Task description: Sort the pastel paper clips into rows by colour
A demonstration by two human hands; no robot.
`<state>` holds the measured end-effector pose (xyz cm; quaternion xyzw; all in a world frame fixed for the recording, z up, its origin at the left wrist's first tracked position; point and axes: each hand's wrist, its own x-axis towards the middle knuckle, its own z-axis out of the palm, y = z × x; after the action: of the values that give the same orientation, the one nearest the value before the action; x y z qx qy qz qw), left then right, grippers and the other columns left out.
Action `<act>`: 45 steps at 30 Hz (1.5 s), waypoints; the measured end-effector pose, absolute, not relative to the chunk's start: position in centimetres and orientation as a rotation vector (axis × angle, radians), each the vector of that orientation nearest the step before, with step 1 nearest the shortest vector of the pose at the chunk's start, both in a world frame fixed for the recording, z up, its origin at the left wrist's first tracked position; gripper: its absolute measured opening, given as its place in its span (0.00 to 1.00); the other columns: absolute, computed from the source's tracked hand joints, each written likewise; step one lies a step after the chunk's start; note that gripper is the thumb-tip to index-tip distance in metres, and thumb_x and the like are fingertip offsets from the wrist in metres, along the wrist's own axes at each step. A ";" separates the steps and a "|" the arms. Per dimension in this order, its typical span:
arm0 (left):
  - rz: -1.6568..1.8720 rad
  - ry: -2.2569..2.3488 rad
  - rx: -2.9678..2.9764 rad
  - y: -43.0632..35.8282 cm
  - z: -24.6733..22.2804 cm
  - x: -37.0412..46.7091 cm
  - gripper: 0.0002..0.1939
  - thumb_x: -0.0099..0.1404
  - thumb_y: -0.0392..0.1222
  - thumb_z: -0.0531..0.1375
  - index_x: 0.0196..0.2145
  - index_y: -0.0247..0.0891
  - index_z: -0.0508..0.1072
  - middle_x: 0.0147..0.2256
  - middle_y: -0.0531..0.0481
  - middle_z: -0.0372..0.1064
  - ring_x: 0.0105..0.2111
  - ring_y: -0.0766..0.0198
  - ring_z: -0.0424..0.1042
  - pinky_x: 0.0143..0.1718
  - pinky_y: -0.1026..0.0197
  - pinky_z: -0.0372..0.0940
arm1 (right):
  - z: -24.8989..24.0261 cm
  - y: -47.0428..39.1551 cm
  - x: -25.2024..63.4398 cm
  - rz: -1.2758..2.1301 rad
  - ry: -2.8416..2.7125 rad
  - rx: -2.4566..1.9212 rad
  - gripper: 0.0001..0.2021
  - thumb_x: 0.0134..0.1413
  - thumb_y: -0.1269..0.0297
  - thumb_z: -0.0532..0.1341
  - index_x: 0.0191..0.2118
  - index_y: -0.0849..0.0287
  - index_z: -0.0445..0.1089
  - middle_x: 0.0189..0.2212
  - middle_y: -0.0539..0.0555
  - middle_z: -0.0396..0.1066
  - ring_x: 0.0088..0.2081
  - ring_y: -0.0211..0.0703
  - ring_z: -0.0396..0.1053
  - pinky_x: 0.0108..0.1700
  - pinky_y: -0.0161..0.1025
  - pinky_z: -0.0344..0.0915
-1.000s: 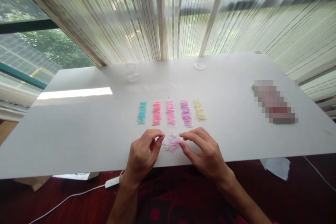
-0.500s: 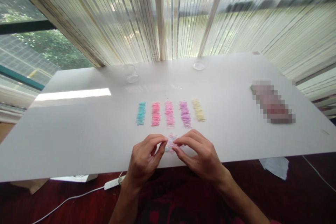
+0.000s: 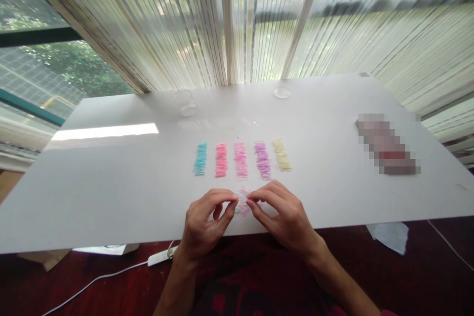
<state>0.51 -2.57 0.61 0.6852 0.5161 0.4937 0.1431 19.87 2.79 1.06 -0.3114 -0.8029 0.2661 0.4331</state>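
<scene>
Pastel bands (image 3: 243,191) sit in a loose pile near the surface's (image 3: 111,187) near edge, partly hidden by the hands. Left hand (image 3: 205,217): thumb and index tips pinched together. Right hand (image 3: 288,212): tips nearly meeting. Can't tell if either grips a band. Five single-colour rows (image 3: 240,160) lie just beyond, farther from that edge.

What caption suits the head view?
Left hand and right hand over a mixed-colour pile, five single-colour rows beyond, on a white table.
</scene>
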 end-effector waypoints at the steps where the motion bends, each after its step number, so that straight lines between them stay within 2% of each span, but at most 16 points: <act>1: 1.425 1.489 1.968 -2.6 0.6 0.5 0.09 0.68 0.28 0.65 0.42 0.40 0.76 0.37 0.51 0.78 0.24 0.74 0.69 0.24 0.71 0.66 | 1.0 2.8 19.9 0.662 -2.000 -0.779 0.04 0.66 0.72 0.64 0.41 0.56 0.75 0.33 0.53 0.77 0.35 0.43 0.72 0.39 0.40 0.71; 15: 1.375 1.505 1.917 -2.4 0.3 0.4 0.08 0.67 0.30 0.65 0.42 0.40 0.75 0.37 0.53 0.76 0.23 0.74 0.63 0.23 0.71 0.63 | 0.7 2.9 19.9 0.646 -2.012 -0.781 0.05 0.67 0.73 0.63 0.40 0.56 0.73 0.32 0.52 0.75 0.35 0.43 0.71 0.39 0.40 0.71; 20: 1.213 1.671 1.850 -1.5 0.4 0.5 0.03 0.69 0.36 0.64 0.40 0.40 0.77 0.35 0.53 0.77 0.22 0.72 0.63 0.24 0.69 0.63 | 0.3 3.2 19.9 0.578 -2.003 -0.852 0.05 0.67 0.71 0.62 0.43 0.55 0.74 0.33 0.52 0.75 0.36 0.44 0.72 0.40 0.41 0.72; 28: 0.951 1.983 1.877 -0.1 0.7 0.9 0.04 0.67 0.39 0.64 0.39 0.42 0.80 0.30 0.56 0.78 0.21 0.69 0.66 0.26 0.66 0.61 | -0.2 3.5 20.6 0.510 -1.932 -0.941 0.06 0.66 0.71 0.62 0.44 0.54 0.75 0.32 0.52 0.76 0.35 0.45 0.73 0.39 0.42 0.74; 36: 0.906 2.045 1.930 0.2 0.6 1.2 0.06 0.68 0.37 0.65 0.42 0.42 0.79 0.34 0.55 0.79 0.22 0.68 0.69 0.28 0.65 0.62 | -0.5 3.3 20.7 0.543 -1.949 -0.939 0.05 0.67 0.72 0.62 0.44 0.55 0.74 0.33 0.53 0.75 0.36 0.45 0.72 0.41 0.42 0.73; 45: 0.789 2.025 2.054 -1.0 1.0 0.9 0.11 0.68 0.32 0.60 0.41 0.44 0.81 0.42 0.53 0.78 0.26 0.68 0.72 0.31 0.65 0.67 | -0.8 3.6 20.4 0.417 -2.240 -1.027 0.11 0.67 0.74 0.57 0.48 0.56 0.75 0.32 0.54 0.71 0.36 0.47 0.70 0.39 0.43 0.72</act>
<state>0.85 -0.98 0.96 0.6849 0.6753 0.2631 0.0753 20.44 3.64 -0.81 -0.3899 -0.8505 0.1582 0.3155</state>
